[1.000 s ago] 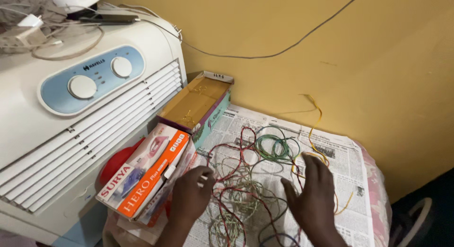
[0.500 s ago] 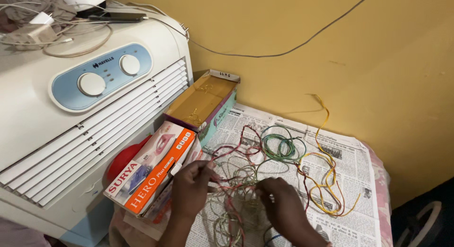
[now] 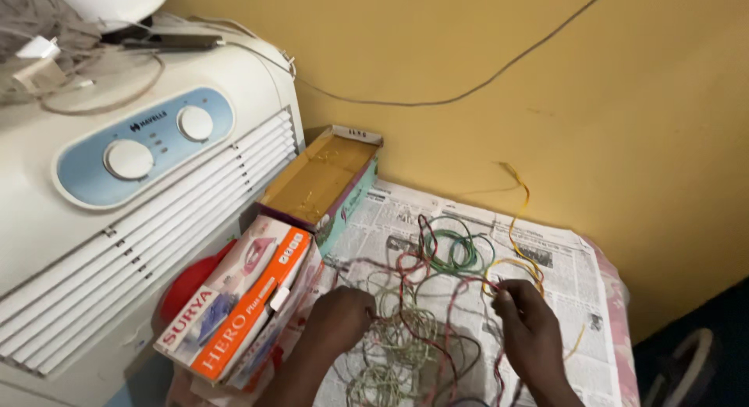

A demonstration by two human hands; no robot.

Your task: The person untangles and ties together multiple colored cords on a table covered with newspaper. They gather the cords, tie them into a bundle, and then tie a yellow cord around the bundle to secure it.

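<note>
Yellow wall fills the background, and a thin dark cable is seen running across it. Below it, a sheet of newspaper is spread over a desk whose pink cloth shows at the right edge. A tangle of coloured wires is spread on the newspaper: green loops lie toward the far side, yellow strands to the right, and red and pale strands are piled near the middle. The left hand is closed in a grip on strands at the left edge of the tangle. The right hand is pinched on a strand at the right side, just beside the yellow loops. To the left, a white air cooler with a blue panel and two dials is seen. An open cardboard box is leaned against it, and a white-and-orange carton is placed beside the left hand, over something red.
</note>
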